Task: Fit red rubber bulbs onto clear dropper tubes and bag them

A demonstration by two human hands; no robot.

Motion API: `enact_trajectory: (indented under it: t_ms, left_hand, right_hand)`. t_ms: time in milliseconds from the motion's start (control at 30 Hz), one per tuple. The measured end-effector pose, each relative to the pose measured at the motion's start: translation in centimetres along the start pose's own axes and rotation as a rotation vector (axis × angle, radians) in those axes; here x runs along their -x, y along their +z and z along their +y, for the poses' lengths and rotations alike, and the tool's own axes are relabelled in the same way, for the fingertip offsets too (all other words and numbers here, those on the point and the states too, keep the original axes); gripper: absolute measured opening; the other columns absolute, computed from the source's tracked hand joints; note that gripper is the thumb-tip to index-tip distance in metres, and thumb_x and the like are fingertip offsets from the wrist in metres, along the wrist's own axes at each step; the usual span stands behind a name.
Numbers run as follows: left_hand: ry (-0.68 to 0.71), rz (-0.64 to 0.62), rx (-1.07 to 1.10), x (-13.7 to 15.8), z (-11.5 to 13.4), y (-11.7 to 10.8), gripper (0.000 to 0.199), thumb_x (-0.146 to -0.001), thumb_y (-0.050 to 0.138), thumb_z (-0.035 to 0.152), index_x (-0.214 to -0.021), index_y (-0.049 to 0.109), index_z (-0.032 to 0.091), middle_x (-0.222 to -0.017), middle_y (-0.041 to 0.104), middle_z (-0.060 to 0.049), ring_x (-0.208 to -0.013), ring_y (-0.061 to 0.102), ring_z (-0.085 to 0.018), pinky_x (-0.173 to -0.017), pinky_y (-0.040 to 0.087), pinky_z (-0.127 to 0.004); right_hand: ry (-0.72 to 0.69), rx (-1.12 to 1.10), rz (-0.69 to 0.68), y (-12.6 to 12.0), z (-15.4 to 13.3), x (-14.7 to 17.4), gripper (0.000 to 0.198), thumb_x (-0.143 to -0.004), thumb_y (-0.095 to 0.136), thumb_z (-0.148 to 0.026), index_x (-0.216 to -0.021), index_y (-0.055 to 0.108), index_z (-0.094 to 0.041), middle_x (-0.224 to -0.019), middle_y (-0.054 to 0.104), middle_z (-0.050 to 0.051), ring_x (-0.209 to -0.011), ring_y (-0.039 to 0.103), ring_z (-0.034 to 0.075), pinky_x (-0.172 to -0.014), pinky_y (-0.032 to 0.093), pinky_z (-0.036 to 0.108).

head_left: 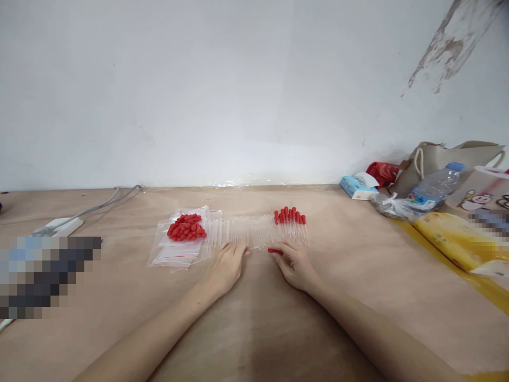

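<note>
Both arms reach in across the brown surface, the left forearm slanting up from 8 o'clock of its hand and the right one from 4 o'clock. The hands stand apart, each turned inward toward the other, low over the surface and just short of the glass-clear tubes.

The left hand has its back upward and its fingers bent, with the tips at 1 o'clock by the near ends of the tubes; whether its grip has anything in it, I cannot tell. The right hand is curled, its grip pinching a red cap between thumb and fingers at its 10 o'clock side; whether a tube is held with it is hidden.

The tubes lie side by side in a row, stretching from 12 to 2 o'clock of the left hand. At the row's 3 o'clock end, at 12 o'clock from the right hand, is a group of red-capped tubes. The loose red caps are heaped at 10 o'clock from the left hand, on clear plastic bags. A tissue pack sits between 1 and 2 o'clock from the right hand, and a bottle at 2 o'clock.
</note>
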State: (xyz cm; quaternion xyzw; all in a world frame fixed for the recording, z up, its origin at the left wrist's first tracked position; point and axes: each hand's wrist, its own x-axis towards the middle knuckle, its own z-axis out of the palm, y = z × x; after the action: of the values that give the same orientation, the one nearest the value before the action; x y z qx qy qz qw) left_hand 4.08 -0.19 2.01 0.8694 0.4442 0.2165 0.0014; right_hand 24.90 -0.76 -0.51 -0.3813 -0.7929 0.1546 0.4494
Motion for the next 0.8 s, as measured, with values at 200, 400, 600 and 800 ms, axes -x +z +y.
enact_trajectory:
  t_ms: [200,400,600,800]
  left_hand:
    - [0.008,0.128,0.169,3.0,-0.8,1.8,0.015,-0.088,0.033,0.017,-0.089,0.048,0.017,-0.085,0.057,-0.005,-0.079,0.053,-0.017,-0.071,0.042,-0.03]
    - [0.008,0.083,0.25,2.7,-0.5,2.0,0.015,-0.089,0.033,0.018,-0.094,0.048,0.018,-0.087,0.058,-0.005,-0.081,0.054,-0.015,-0.073,0.043,-0.028]
    - [0.055,0.096,0.241,2.9,-0.6,2.1,0.018,-0.089,0.034,0.019,-0.095,0.051,0.019,-0.087,0.059,-0.005,-0.081,0.055,-0.015,-0.073,0.045,-0.028]
    - [0.164,0.138,0.19,3.2,-0.9,2.8,0.024,-0.088,0.034,0.015,-0.103,0.053,0.019,-0.093,0.06,-0.006,-0.083,0.058,-0.013,-0.071,0.048,-0.024]
  right_hand:
    - [-0.017,-0.06,-0.093,0.4,-0.8,0.2,0.019,-0.085,0.042,-0.017,-0.096,0.057,-0.021,-0.089,0.057,0.006,-0.081,0.054,0.015,-0.07,0.046,0.028]
    - [0.007,-0.079,-0.118,0.5,-1.6,0.3,0.019,-0.085,0.043,-0.018,-0.097,0.057,-0.02,-0.088,0.057,0.006,-0.08,0.054,0.015,-0.069,0.046,0.027]
    - [0.001,-0.096,-0.117,0.5,-1.9,0.2,0.016,-0.083,0.047,-0.021,-0.095,0.058,-0.02,-0.086,0.058,0.006,-0.075,0.055,0.014,-0.066,0.046,0.026]
    - [0.002,-0.082,-0.073,0.9,-1.2,0.3,0.013,-0.082,0.05,-0.027,-0.087,0.061,-0.022,-0.076,0.062,0.003,-0.068,0.057,0.013,-0.062,0.046,0.025]
